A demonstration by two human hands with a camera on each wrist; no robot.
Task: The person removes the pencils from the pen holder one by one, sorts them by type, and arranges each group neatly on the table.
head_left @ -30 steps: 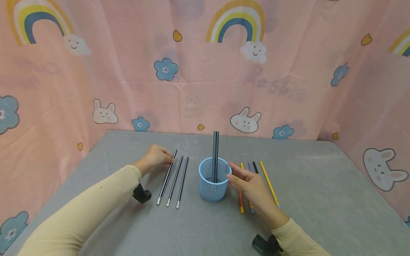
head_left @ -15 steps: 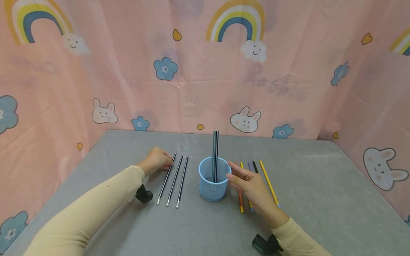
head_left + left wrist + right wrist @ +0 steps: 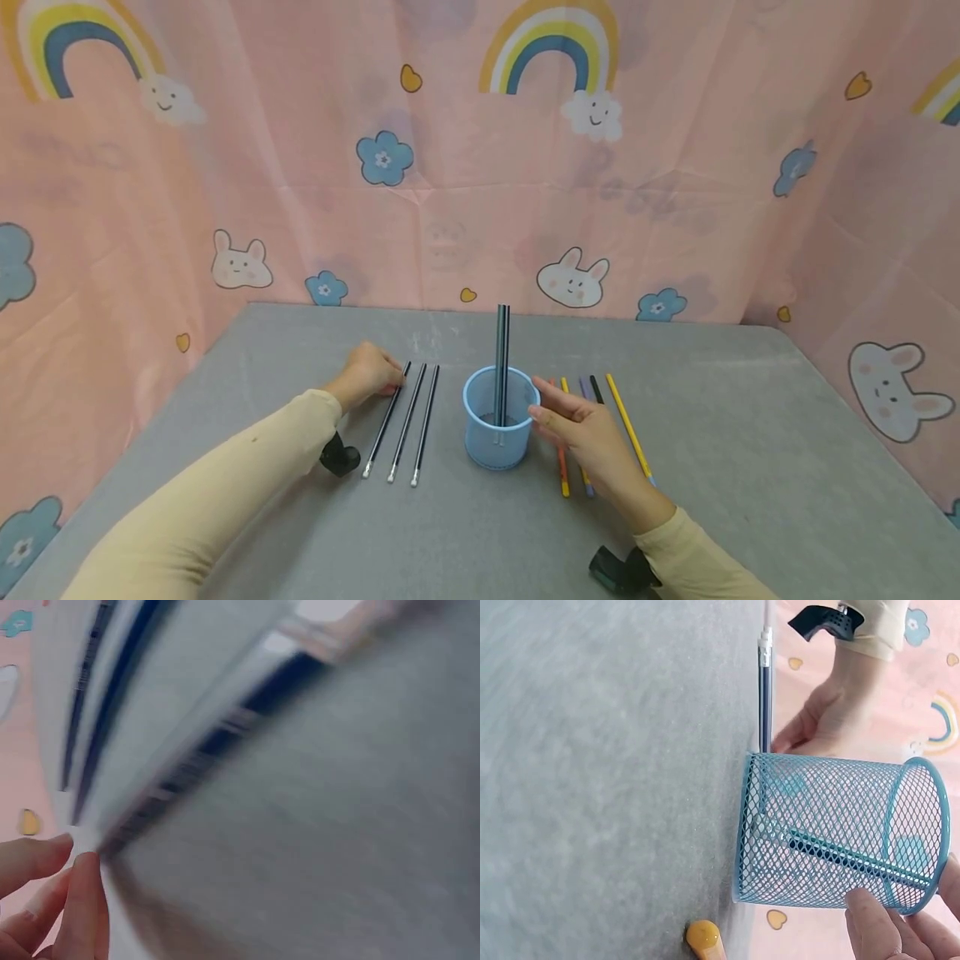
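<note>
In the head view, my left hand (image 3: 368,373) pinches the far end of the leftmost dark pencil (image 3: 386,425), whose white eraser end points toward me. Two similar dark pencils (image 3: 407,425) lie parallel just to its right. The left wrist view shows the fingertips at the end of this blurred pencil (image 3: 202,754). My right hand (image 3: 588,433) holds a light blue mesh pencil cup (image 3: 497,446) by its right side near the rim. Dark pencils (image 3: 502,342) stand upright inside the cup. In the right wrist view, fingers (image 3: 870,919) rest along the mesh.
Coloured pens lie right of the cup, partly under my right hand: an orange one (image 3: 563,475), a yellow one (image 3: 630,425), a purple one and a black one among them. The grey table (image 3: 750,467) meets a pink printed curtain (image 3: 450,208) at the back.
The far end of the leftmost pencil has come down slightly toward the table with my left hand, and the pencil has shifted a little left. My right hand and the cup stay in place.
</note>
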